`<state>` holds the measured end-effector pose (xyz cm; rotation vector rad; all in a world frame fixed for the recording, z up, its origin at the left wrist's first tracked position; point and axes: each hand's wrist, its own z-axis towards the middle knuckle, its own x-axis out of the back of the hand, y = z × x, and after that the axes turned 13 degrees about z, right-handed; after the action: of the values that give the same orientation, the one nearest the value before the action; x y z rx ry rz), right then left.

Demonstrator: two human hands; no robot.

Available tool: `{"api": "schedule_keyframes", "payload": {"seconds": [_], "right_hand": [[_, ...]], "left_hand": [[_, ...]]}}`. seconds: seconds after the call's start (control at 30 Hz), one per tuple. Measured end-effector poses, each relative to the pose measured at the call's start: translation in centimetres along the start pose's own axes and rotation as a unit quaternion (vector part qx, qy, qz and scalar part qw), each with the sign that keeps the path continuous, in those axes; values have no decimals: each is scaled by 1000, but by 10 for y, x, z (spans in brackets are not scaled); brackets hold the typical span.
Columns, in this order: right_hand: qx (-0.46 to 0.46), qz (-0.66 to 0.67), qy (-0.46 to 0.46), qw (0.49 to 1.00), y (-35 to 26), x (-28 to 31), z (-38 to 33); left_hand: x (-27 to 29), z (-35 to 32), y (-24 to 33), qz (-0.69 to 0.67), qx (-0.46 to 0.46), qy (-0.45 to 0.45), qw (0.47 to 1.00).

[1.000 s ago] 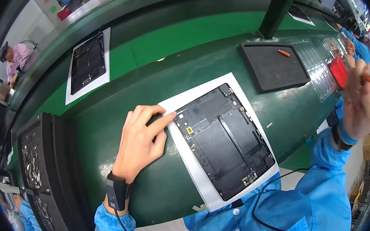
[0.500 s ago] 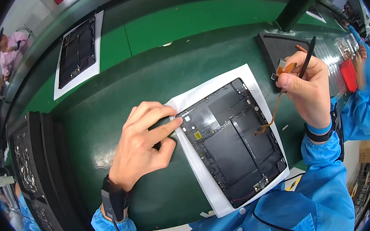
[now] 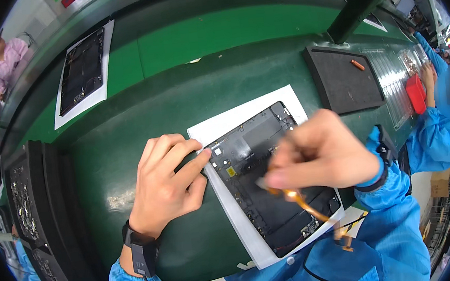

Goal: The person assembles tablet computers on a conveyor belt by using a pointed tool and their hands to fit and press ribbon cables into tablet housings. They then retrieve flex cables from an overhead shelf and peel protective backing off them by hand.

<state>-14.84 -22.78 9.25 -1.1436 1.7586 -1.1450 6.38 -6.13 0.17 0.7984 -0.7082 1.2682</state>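
A black tablet housing (image 3: 247,148) with small circuit parts along its edges lies at a slant on a white paper sheet (image 3: 202,133). My left hand (image 3: 170,181) rests at its upper left corner, fingertips on the edge and the fingers apart. Over the housing's right half is my right hand (image 3: 318,156), smeared by motion, its thumb and fingers pinched on an orange flex cable (image 3: 312,211). One end of that cable dangles past the housing's lower right corner, near my blue sleeve. Whether the dark stick is still in this hand cannot be seen.
A black foam tray (image 3: 339,89) at the upper right carries a copper-coloured piece (image 3: 357,65). Beyond it are clear plastic trays (image 3: 390,86), a red bin (image 3: 416,94) and a co-worker's arm. Another housing (image 3: 83,73) lies far left; a black rack (image 3: 54,195) stands near left.
My right hand has swung left and down from beside the foam tray to above the housing, bringing the flex cable along. My left hand stays at the corner. The whole view has shifted slightly.
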Motion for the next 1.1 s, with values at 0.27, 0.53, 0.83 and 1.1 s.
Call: {"api": "schedule_keyframes", "payload": {"seconds": [0.27,0.53,0.83,1.1], "right_hand": [[27,-83,64,994,55,-15,75],[-114,-194,74,972,24,-21,84],[-52,-217,166,961,34,-24,33],[-27,-140,181,973,72,-69,-8]], "left_hand": [[-4,-4,1,-23,9,0,1000],[-14,-9,-4,-52,9,12,999],[-11,-7,3,-58,-41,-44,997],[-12,-1,10,15,-73,-63,995]]}}
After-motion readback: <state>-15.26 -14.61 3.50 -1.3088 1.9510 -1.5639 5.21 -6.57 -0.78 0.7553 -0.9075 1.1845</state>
